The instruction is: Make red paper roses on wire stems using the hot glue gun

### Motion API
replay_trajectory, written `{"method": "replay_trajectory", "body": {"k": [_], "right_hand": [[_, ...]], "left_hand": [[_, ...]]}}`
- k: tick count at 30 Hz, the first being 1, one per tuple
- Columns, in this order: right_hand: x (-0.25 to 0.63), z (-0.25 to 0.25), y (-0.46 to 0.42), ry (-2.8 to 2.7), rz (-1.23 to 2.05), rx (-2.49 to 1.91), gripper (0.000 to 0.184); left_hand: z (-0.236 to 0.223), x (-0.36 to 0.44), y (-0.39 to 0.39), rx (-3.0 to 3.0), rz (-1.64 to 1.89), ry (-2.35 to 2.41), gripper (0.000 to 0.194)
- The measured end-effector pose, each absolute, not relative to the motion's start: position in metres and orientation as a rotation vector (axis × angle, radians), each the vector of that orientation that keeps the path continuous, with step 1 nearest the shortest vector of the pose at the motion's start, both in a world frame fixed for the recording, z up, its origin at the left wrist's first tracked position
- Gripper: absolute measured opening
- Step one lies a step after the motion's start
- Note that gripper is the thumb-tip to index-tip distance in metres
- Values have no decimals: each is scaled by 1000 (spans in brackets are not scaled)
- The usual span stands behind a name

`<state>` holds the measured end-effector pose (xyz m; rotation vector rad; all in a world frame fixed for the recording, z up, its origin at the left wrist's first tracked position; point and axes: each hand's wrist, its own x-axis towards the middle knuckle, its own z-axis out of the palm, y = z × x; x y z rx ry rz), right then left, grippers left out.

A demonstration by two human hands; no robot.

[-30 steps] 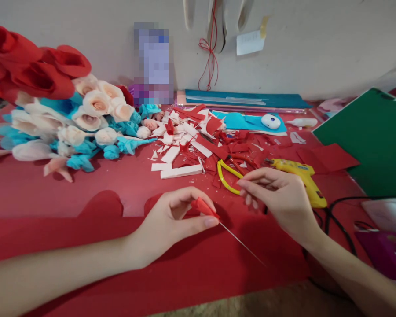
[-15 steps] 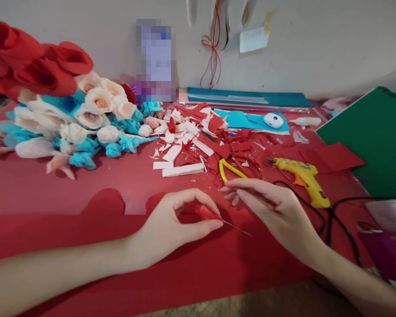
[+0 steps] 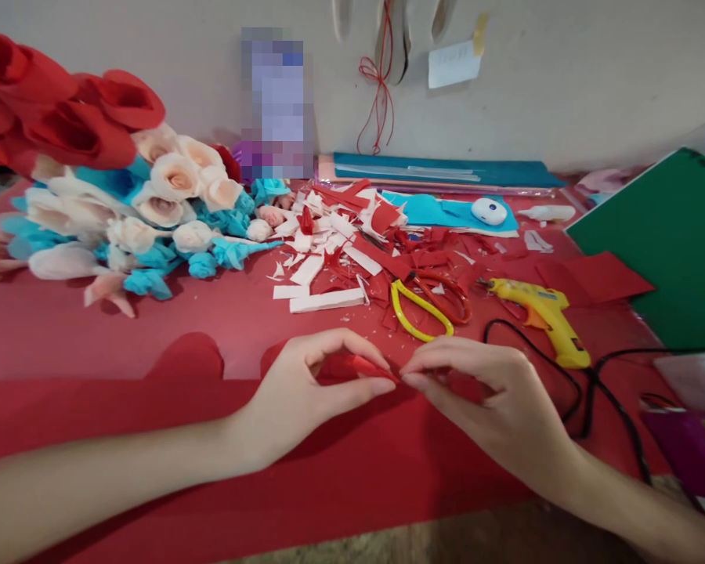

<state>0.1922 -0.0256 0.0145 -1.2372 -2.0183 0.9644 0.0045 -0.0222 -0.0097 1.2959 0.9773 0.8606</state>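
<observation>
My left hand (image 3: 311, 384) pinches a rolled piece of red paper (image 3: 361, 366) at its tapered end, between thumb and index finger. Right beside it, the fingertips of my right hand (image 3: 482, 399) are closed where the thin wire leaves that tip. The wire itself is hidden behind those fingers. Scissors with one yellow and one red handle (image 3: 420, 313) lie just beyond my right hand. Under both hands spreads a large red sheet (image 3: 211, 501), and rounded red cutouts (image 3: 188, 356) show past its far edge.
Red and white paper scraps (image 3: 329, 254) are heaped at the middle back. To the left are red, cream and blue paper flowers (image 3: 176, 180). A yellow glue gun (image 3: 544, 313) with a black cord (image 3: 587, 407) lies right, before a green board (image 3: 663, 243).
My right hand has moved slightly down and closed its fingers at the paper's tip, covering the wire that showed before. My left hand has stayed nearly still.
</observation>
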Motion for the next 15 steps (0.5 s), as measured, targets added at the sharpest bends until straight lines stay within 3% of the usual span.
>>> {"method": "replay_trajectory", "body": {"k": [8,15], "right_hand": [[200,10,-10,-1960,473,-1406,6],[204,10,-2,-2020,302,-1403,11]], "left_hand": [[-8,6,-22,1284,865,1004,8],[-9,5,-20,1294,853,1006,8]]}}
